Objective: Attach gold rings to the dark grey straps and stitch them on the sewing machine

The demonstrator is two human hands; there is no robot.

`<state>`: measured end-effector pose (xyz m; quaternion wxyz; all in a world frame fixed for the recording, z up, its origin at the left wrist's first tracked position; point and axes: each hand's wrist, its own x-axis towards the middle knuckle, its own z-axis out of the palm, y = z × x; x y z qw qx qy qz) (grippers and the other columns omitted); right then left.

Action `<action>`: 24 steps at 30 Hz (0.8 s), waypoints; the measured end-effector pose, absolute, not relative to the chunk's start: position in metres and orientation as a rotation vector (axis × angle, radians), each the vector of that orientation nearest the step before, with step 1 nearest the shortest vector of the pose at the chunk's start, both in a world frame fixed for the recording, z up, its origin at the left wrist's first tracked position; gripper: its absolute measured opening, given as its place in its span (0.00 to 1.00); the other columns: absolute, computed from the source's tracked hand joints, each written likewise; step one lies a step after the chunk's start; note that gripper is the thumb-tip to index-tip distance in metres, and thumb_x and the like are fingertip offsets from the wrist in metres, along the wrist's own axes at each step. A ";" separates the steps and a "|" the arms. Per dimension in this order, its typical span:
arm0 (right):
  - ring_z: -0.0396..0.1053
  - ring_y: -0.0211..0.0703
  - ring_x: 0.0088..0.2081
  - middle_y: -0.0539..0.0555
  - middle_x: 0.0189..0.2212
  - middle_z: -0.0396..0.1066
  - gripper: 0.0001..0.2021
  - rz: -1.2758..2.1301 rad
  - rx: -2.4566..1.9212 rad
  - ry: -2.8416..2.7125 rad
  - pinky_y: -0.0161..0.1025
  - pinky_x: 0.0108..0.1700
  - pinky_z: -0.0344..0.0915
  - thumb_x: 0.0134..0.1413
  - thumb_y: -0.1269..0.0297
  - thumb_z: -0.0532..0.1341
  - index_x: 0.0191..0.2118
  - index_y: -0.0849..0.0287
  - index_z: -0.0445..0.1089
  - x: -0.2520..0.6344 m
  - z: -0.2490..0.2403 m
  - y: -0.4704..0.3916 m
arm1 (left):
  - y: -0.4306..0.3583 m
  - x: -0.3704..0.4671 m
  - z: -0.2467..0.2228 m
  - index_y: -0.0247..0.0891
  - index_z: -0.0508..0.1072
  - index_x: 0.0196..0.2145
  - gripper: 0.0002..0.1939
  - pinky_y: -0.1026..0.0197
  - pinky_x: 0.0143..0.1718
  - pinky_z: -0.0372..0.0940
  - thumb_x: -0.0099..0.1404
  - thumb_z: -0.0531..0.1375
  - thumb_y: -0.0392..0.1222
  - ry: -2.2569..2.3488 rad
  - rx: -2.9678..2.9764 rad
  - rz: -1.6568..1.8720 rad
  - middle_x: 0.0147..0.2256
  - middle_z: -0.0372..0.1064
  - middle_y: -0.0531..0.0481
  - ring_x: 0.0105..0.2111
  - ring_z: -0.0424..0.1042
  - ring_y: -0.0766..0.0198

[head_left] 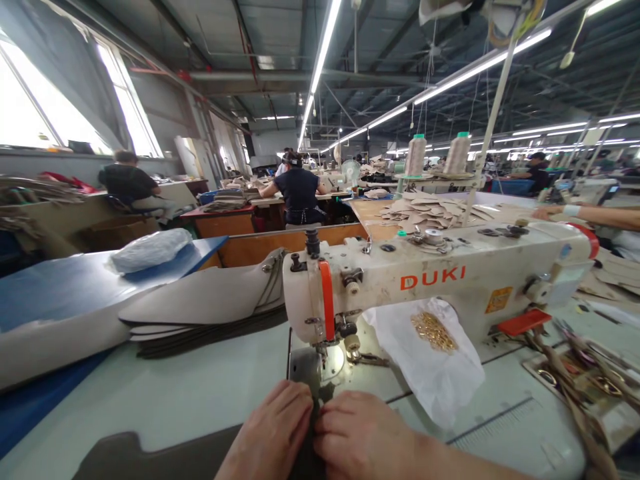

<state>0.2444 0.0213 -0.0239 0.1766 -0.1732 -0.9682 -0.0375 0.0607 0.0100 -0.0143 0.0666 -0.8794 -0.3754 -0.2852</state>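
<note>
A dark strip of material [314, 427] is pinched between the left hand [273, 433] and the right hand [357, 437], both closed on it side by side at the near edge of the table [200, 393], so that it is kept flat and lined up with the needle of the sewing machine [430, 280] just beyond. A white bag [435, 360] of small gold fittings [433, 331] is laid open beside the machine, within reach. Grey cut panels [200, 300] are stacked to the left.
</note>
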 end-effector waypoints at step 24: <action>0.68 0.45 0.41 0.55 0.37 0.74 0.08 0.018 -0.673 -2.661 0.39 0.47 0.66 0.55 0.65 0.59 0.39 0.63 0.72 0.249 -0.010 0.016 | 0.010 0.063 -0.013 0.40 0.68 0.32 0.10 0.63 0.34 0.71 0.62 0.54 0.26 -1.213 -2.713 -0.841 0.30 0.72 0.53 0.31 0.73 0.63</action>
